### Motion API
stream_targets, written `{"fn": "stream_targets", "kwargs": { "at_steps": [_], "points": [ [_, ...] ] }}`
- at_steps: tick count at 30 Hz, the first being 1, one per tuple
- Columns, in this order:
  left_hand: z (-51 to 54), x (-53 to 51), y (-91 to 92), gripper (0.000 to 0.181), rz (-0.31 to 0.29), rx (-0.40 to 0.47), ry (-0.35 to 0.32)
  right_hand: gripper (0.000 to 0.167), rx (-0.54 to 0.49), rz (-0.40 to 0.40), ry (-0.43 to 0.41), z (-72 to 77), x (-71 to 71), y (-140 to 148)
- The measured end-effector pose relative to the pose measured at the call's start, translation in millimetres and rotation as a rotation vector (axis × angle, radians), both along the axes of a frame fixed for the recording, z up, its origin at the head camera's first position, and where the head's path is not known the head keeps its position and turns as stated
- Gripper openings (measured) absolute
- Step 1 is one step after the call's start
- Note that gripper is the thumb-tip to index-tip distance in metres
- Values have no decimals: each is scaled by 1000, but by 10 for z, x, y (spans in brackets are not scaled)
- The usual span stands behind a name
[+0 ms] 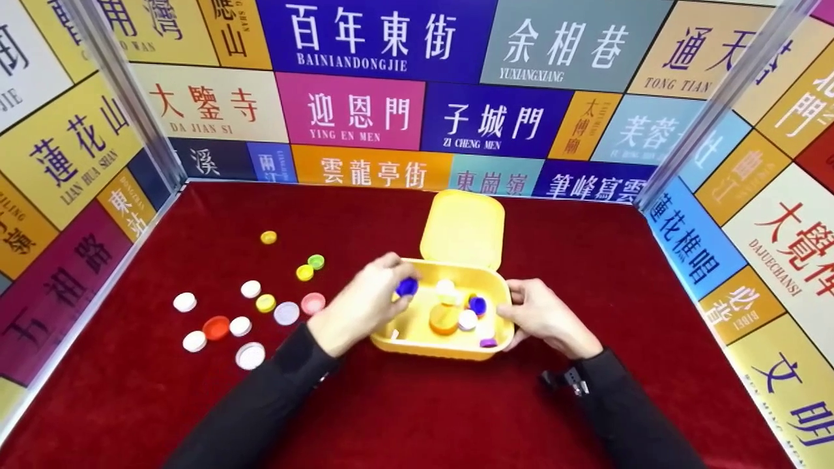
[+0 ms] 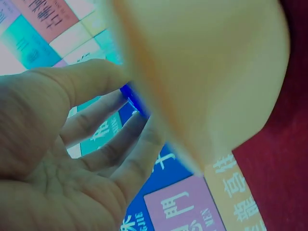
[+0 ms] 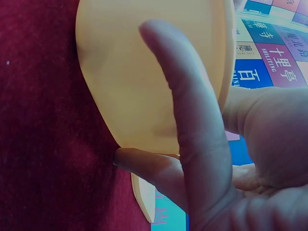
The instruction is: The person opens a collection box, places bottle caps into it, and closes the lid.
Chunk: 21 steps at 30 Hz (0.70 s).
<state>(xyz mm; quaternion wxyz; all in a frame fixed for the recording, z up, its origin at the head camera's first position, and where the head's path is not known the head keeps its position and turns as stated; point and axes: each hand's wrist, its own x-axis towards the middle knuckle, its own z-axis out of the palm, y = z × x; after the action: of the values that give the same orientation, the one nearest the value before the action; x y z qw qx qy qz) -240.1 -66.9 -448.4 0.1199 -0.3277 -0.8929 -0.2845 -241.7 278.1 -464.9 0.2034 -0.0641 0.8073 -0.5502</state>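
Note:
My left hand [image 1: 363,301] pinches a blue bottle cap [image 1: 407,286] above the left end of a yellow plastic box [image 1: 433,352]. In the left wrist view the blue cap [image 2: 134,100] shows between thumb and fingers, just past the box's rim. My right hand [image 1: 546,316] grips the box's right end, its thumb over the rim and fingers against the outer wall [image 3: 130,96]. Inside the box lie an orange cap [image 1: 444,320], a white cap [image 1: 468,319], another blue cap [image 1: 477,305], a purple cap [image 1: 488,342] and a few others.
The box's open lid [image 1: 462,228] lies back behind it. Left of the box, several loose caps are scattered on the dark red cloth [image 1: 404,410], among them a red cap [image 1: 216,327], a pink cap [image 1: 313,303] and a green cap [image 1: 316,262]. Printed panels [image 1: 352,111] wall the table.

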Motion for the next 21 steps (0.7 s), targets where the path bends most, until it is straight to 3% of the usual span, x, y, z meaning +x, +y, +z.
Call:
{"fn": "stream_targets", "kwargs": {
  "at_steps": [5, 13, 21],
  "points": [
    [-88, 46, 62, 25, -37, -53, 15, 46, 0, -1, 3, 0, 1, -12],
    [-154, 69, 104, 29, -24, -125, -101, 47, -11, -1, -2, -8, 4, -15],
    [-165, 81, 110, 30, -16, -139, -63, 47, 1, 1, -2, 2, -7, -13]
  ]
}}
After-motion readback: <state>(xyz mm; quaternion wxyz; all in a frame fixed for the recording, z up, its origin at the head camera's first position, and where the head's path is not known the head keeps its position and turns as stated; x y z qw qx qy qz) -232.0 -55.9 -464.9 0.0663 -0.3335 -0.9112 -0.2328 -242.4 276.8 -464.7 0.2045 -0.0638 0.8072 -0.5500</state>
